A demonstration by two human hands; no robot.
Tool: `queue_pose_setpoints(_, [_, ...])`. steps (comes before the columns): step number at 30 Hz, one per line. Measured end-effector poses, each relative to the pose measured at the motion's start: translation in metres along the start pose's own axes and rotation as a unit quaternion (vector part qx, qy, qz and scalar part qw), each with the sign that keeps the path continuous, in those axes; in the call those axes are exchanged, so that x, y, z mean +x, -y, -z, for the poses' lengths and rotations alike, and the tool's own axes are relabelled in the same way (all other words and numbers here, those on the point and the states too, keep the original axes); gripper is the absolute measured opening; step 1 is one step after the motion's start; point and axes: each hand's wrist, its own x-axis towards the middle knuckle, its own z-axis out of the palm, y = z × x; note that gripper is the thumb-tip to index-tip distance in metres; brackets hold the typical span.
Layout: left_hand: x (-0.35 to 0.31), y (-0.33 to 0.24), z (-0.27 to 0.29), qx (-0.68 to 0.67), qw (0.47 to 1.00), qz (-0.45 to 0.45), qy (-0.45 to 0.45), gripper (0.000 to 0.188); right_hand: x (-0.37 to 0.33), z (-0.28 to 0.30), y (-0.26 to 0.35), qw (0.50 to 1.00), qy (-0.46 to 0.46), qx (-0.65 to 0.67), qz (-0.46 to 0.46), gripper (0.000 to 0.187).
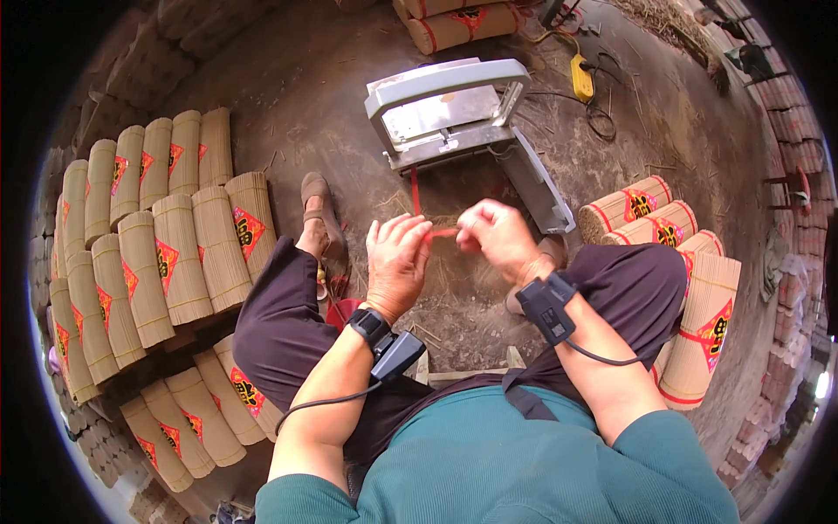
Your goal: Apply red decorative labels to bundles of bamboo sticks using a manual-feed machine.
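A narrow red strap (443, 233) stretches between my two hands, above the floor and between my knees. My left hand (398, 253) is closed on one end, thumb and fingers pinched together. The other end is in my right hand (500, 236), whose fingers are curled into a pinch. A further length of red strap runs from the front of a grey metal machine (449, 140) down to my left hand's fingertips. This machine stands on the floor just beyond my hands, with a raised frame on top and a panel angled out on its right.
Rows of tan stick bundles (179, 253) with red labels are stacked at my left. More bundles (698, 332) lie beside my right knee, and another group (458, 26) is at the far side. A yellow power strip (582, 77) with dark cables lies behind the machine.
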Motion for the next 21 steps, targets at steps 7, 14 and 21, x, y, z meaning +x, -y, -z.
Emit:
queue_pose_setpoints(7, [0.037, 0.0, 0.019, -0.145, 0.982, 0.071, -0.099, 0.021, 0.097, 0.017, 0.121, 0.742, -0.161, -0.435, 0.484, 0.035])
queue_pose_setpoints(14, [0.046, 0.002, 0.006, -0.19, 0.974, 0.096, -0.08, 0.015, 0.176, 0.012, 0.118, 0.627, -0.185, -0.573, 0.494, 0.035])
queue_pose_setpoints(21, [0.039, 0.015, -0.012, -0.207, 0.967, 0.145, 0.031, 0.018, 0.18, 0.011, 0.132, 0.608, -0.176, -0.6, 0.49, 0.028])
